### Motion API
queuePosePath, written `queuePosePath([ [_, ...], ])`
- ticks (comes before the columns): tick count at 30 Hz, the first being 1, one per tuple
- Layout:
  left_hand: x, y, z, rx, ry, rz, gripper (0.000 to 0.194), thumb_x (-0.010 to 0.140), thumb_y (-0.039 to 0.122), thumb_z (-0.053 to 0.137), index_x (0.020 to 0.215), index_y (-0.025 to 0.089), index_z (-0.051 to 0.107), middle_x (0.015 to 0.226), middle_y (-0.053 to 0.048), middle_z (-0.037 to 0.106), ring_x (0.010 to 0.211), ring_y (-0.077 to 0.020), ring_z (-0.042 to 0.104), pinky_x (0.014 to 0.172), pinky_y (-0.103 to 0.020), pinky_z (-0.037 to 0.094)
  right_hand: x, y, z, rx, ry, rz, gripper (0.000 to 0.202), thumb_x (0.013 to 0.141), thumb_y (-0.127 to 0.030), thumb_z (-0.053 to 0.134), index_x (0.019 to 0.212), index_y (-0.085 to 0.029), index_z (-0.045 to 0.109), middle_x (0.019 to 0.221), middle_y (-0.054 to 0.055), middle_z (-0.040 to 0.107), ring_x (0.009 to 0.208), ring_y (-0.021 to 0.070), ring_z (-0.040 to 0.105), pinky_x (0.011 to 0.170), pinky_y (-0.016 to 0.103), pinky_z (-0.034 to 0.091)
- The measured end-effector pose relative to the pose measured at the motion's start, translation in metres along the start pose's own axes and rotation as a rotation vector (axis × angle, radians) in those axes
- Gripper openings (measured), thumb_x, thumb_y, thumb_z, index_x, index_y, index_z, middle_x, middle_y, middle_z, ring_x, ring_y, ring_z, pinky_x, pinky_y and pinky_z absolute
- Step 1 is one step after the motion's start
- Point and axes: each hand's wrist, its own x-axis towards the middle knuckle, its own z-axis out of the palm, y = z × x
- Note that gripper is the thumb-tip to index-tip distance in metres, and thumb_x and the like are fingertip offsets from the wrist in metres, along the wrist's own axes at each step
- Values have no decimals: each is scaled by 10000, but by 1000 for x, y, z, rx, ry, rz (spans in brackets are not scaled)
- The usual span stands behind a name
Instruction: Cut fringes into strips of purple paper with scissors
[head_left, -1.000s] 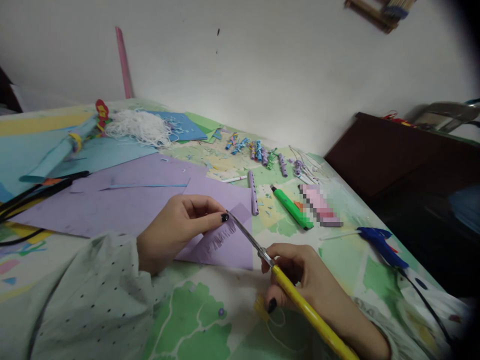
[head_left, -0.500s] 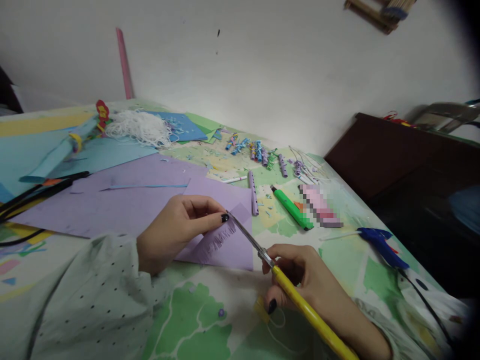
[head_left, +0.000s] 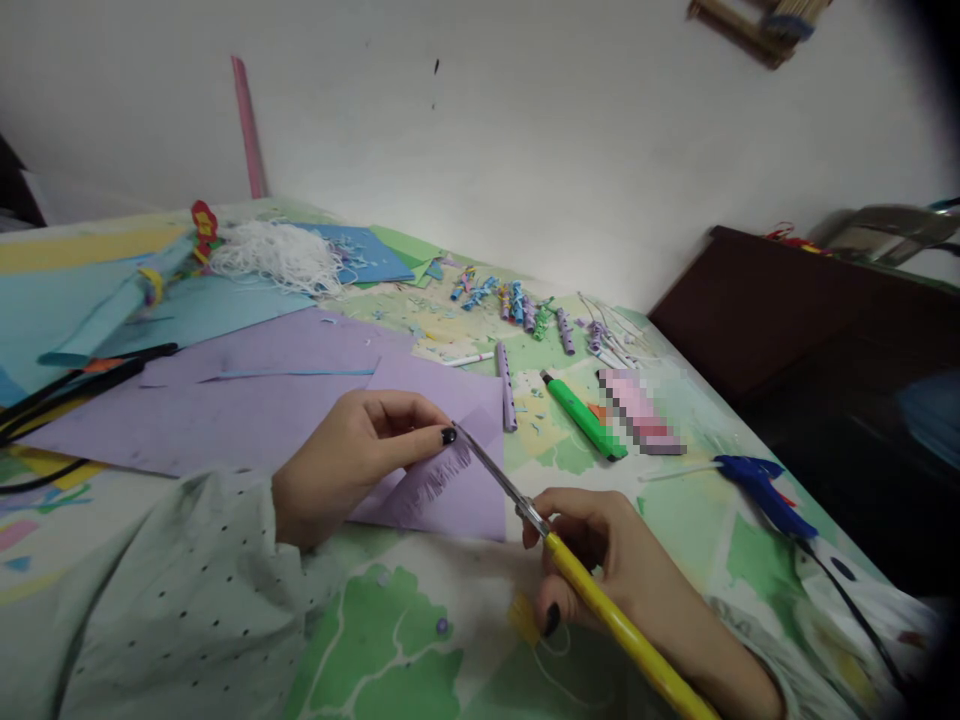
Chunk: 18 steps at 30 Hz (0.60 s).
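My left hand (head_left: 367, 455) pinches a purple paper strip (head_left: 435, 485) between thumb and fingers. One edge of that strip is cut into a fine fringe. My right hand (head_left: 592, 545) grips a pair of scissors (head_left: 517, 495) with yellow handles, fingers and thumb partly hidden behind them. The blades reach up to the strip, their tips right beside my left thumbnail. They look almost closed on the paper. Beneath the strip lies a larger purple sheet (head_left: 480, 510).
A rolled purple tube (head_left: 507, 385), green cutter (head_left: 583, 415) and blue glue gun (head_left: 765, 495) lie to the right. Behind are several small curled paper rolls (head_left: 516, 300) and white string (head_left: 277, 255). Black cables (head_left: 75, 380) cross the left, near a light-blue paper roll (head_left: 97, 325).
My right thumb has shifted slightly to the right and down on the scissors. My left hand keeps its pinch on the strip, and the blades stay at nearly the same spot.
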Motion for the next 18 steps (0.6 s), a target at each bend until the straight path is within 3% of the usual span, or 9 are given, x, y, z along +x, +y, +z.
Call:
queuePosePath([
  [18,0,-2,0,-80,-15,8,71,698,161,712,649,208,733,610,40,666,555,-76,535,513,-155,418,1,-3,0,-27,6,-52,659,532,-782,705,703,-161,566,554,-66,345,528,103,270,468,256,202],
])
